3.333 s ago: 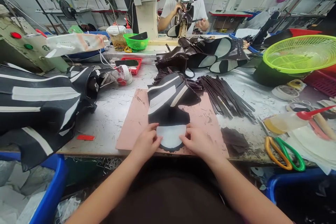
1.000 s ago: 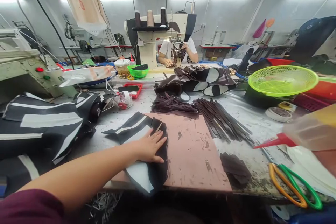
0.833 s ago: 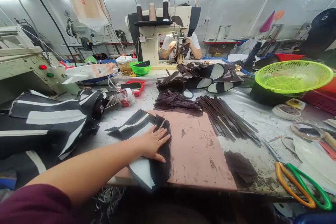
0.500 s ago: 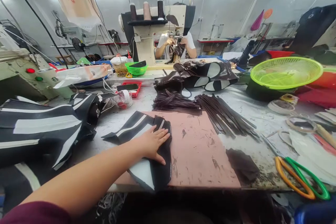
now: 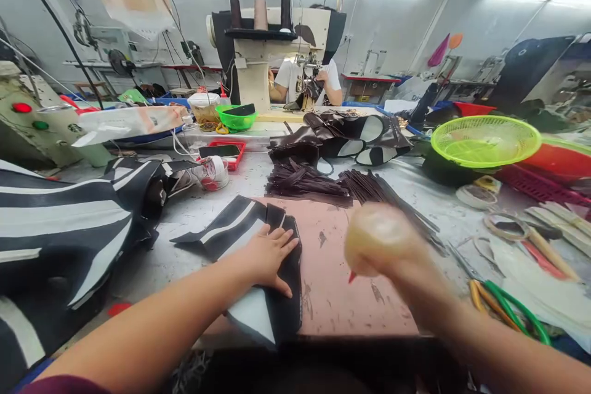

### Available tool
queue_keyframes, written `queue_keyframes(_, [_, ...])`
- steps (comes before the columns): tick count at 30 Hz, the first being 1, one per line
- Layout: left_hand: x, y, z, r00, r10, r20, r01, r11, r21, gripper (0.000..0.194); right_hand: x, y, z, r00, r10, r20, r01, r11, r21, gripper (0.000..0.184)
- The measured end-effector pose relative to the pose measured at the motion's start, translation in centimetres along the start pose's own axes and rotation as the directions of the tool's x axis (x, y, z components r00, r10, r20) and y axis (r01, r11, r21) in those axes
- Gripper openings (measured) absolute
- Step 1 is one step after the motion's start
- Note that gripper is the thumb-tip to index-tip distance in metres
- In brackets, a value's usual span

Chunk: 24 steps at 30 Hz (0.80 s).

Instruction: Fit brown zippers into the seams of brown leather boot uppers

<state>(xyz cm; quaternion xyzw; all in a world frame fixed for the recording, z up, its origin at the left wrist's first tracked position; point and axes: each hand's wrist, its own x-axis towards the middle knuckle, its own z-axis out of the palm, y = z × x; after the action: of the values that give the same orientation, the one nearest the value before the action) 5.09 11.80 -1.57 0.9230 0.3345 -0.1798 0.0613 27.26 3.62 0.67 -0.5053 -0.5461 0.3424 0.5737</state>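
Note:
My left hand [image 5: 272, 258] lies flat with fingers spread on a black leather piece [image 5: 289, 311] backed with white strips. It presses the piece against a stained pink board [image 5: 332, 308]. Over the board, my right hand [image 5: 392, 252] is smeared by motion. It seems closed around a yellowish squeeze bottle [image 5: 372, 231], whose red tip points down, just right of the leather. Blur hides the single fingers. Dark leather strips [image 5: 305, 184] lie in bundles behind the board.
More black pieces with white strips [image 5: 60, 215] are heaped at left. Orange-and-green scissors [image 5: 512, 311] lie at right, near rolls of tape [image 5: 508, 226]. A lime basket [image 5: 484, 141] stands behind them. Across the table, a person in white [image 5: 330, 77] works at a sewing machine [image 5: 252, 74].
My right hand has come into view from the right, over the pink board, with the red-tipped bottle. My left hand stays on the leather piece. The view has shifted slightly.

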Motion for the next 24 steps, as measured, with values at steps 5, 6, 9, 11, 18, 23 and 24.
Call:
queue_keyframes(5, [0.0,0.1,0.6,0.997,0.003,-0.073,-0.005,0.999,-0.032,0.106,3.7,0.9,-0.3,0.983,-0.107,-0.150,0.109,0.994,0.007,0.062])
queue_keyframes(6, [0.0,0.1,0.7,0.997,0.000,-0.083,-0.003,0.999,-0.032,0.107,4.5,1.4,-0.3,0.980,-0.077,-0.184,0.087,0.995,0.045,0.057])
queue_keyframes(9, [0.0,0.2,0.8,0.997,-0.001,-0.075,-0.002,0.999,-0.034,0.103,6.3,3.2,0.2,0.969,0.185,-0.163,-0.145,0.963,0.228,0.049])
queue_keyframes(11, [0.1,0.2,0.8,0.998,0.002,-0.065,-0.005,0.999,-0.044,0.101,6.9,4.0,0.9,0.929,0.360,-0.089,-0.319,0.898,0.302,0.049])
queue_keyframes(18, [0.2,0.1,1.0,0.999,0.000,-0.055,-0.002,0.999,-0.048,0.105,7.8,5.1,2.2,0.891,0.453,-0.025,-0.431,0.863,0.265,0.047])
queue_keyframes(23, [0.3,0.0,1.2,0.996,0.011,-0.083,-0.016,0.998,-0.059,0.109,8.4,5.4,2.5,0.912,0.407,0.058,-0.408,0.876,0.257,0.048])
queue_keyframes(24, [0.3,0.0,1.3,0.996,0.013,-0.089,-0.018,0.998,-0.060,0.109,8.5,5.4,2.5,0.915,0.398,0.071,-0.403,0.884,0.238,0.048])
